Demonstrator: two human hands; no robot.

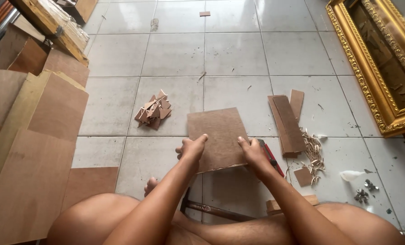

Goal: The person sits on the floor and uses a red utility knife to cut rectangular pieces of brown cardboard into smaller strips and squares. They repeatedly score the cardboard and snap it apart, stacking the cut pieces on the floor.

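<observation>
I see my left hand and right hand closed on the near edge of a square brown hardboard panel, tilted above the grey tiled floor, uncut, with cut brown triangles piled at ten o'clock.

Bright, even daylight; soft shadows, mild glare on tiles, edges slightly warped.

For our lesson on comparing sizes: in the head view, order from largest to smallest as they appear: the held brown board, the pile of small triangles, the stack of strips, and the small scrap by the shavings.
1. Brown board
2. Stack of strips
3. Pile of triangles, close to the strips, so unsure
4. Small scrap
</observation>
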